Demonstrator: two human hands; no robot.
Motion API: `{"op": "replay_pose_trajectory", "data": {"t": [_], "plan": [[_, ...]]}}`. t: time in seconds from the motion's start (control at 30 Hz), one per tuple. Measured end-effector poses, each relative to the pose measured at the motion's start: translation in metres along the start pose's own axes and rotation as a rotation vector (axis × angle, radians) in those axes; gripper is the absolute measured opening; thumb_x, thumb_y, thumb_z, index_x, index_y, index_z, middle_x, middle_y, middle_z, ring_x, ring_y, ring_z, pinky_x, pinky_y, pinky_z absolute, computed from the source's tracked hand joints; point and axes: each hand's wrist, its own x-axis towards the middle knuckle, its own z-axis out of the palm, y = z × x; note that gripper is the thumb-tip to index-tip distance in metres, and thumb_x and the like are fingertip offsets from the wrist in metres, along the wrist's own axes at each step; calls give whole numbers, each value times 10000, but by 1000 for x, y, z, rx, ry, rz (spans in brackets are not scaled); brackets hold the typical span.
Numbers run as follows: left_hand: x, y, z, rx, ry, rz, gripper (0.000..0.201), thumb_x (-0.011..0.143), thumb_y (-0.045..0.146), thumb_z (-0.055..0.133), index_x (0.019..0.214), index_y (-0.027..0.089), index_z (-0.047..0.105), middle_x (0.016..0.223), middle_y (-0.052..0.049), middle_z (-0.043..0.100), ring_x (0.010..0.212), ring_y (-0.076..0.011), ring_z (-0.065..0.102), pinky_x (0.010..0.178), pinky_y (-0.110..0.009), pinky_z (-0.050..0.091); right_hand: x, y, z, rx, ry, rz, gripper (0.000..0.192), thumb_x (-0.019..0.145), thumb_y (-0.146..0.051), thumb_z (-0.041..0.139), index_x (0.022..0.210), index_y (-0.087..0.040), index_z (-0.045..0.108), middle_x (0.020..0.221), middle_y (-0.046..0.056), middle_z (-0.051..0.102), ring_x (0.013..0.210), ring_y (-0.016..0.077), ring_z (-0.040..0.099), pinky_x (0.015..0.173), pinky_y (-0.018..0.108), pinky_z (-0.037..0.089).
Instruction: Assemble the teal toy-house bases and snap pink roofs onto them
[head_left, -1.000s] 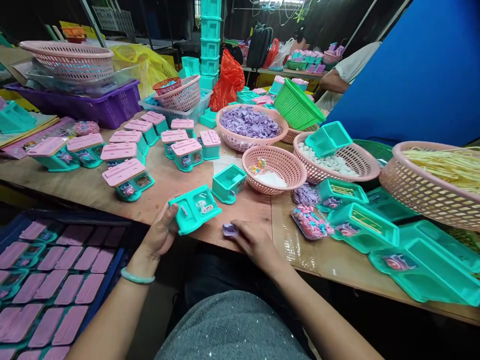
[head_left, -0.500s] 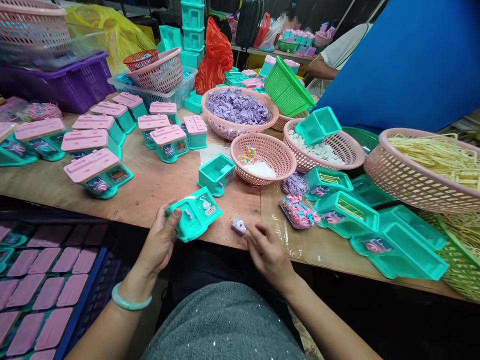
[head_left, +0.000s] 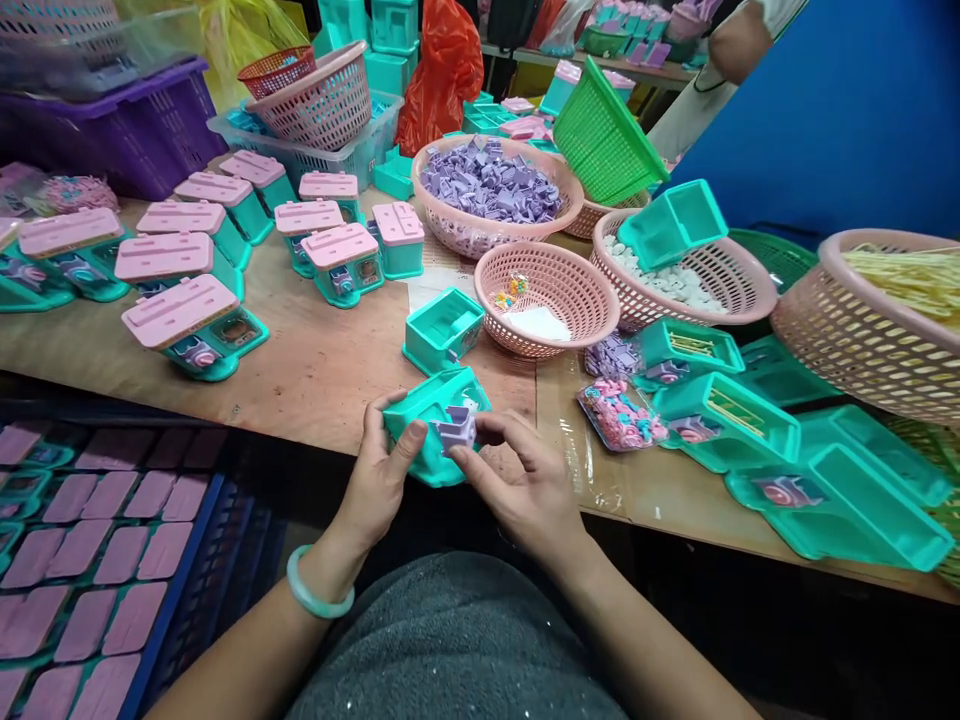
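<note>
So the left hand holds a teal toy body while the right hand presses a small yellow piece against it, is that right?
Not quite: the piece is purple, not yellow, as the head view shows. The rest stands: the left hand holds the teal toy body and the right hand presses the small piece against it.

The left hand (head_left: 382,480) and right hand (head_left: 517,480) cover the lower part of the teal toy body (head_left: 435,415). The right edge cuts the basket of yellow sticks (head_left: 877,320). The tiny pieces in the small pink basket (head_left: 555,285) cannot be told.
</note>
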Motion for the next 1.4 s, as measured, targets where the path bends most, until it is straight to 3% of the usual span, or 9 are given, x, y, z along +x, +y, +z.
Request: {"op": "replay_pose_trajectory", "data": {"t": [0.17,0.47,0.87,1.2,1.4], "plan": [[-1,2,2,38,-33,8,484,887,532,705,1257,291,510,1110,-18,672,1011,-194,652,857,-290,519,-1,3,9,-121,7,-22,164,934,-342,676,1036,-214,666,887,42,728,762,193,674,698,344,572],[-4,12,6,107,-18,46,477,825,530,764,1157,267,543,931,5,661,846,-183,650,749,-286,530,-9,4,13,-345,70,-218,150,958,-288,634,1079,-210,595,859,67,700,767,215,673,680,354,568],[-8,2,-1,91,-53,22,502,791,441,814,1194,287,556,984,-8,649,855,-204,634,781,-316,519,-21,9,21,-339,101,-220,196,974,-287,615,1140,-218,538,838,52,669,733,206,650,647,344,572],[-12,-6,-7,163,-182,80,553,851,378,790,1304,292,485,1092,-17,629,940,-175,629,826,-292,533,-35,18,21,-256,166,-193,226,930,-226,697,1101,-202,552,914,59,681,816,205,687,667,342,603],[-13,-12,-11,220,-193,141,581,856,431,775,1339,294,482,1151,-61,639,1003,-219,648,860,-354,561,-35,23,13,-159,57,-253,256,921,-209,709,1130,-196,561,928,67,690,835,207,682,693,349,596]]}}
